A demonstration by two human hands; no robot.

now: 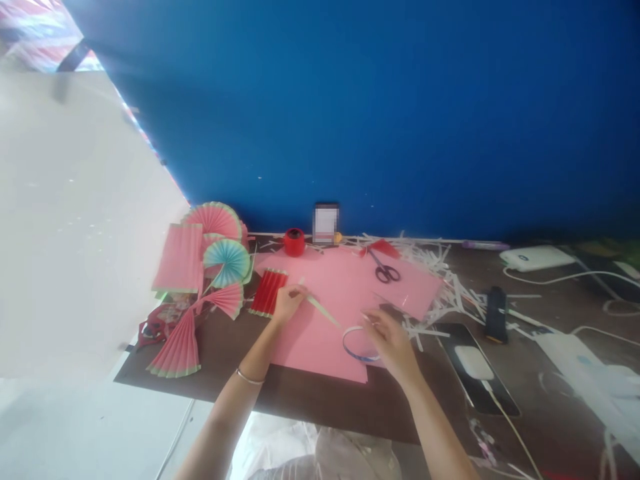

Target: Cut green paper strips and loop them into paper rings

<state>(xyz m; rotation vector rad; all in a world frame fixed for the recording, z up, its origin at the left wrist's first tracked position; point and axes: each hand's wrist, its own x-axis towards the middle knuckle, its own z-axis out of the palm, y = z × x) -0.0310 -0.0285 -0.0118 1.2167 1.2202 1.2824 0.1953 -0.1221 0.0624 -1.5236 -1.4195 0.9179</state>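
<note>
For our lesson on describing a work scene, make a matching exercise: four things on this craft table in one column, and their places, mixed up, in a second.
Things:
1. scissors
2. tape ring
3. red roll
4. paper fans

Places:
A. at the table's left end
B. by the blue wall, behind the pink sheet
C. at the right hand
D. on the pink sheet, far side

Pairs: 1-D, 2-C, 3-B, 4-A

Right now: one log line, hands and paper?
left hand: pinching paper strip | right hand: at tape ring | both over pink sheet | scissors: idle
</note>
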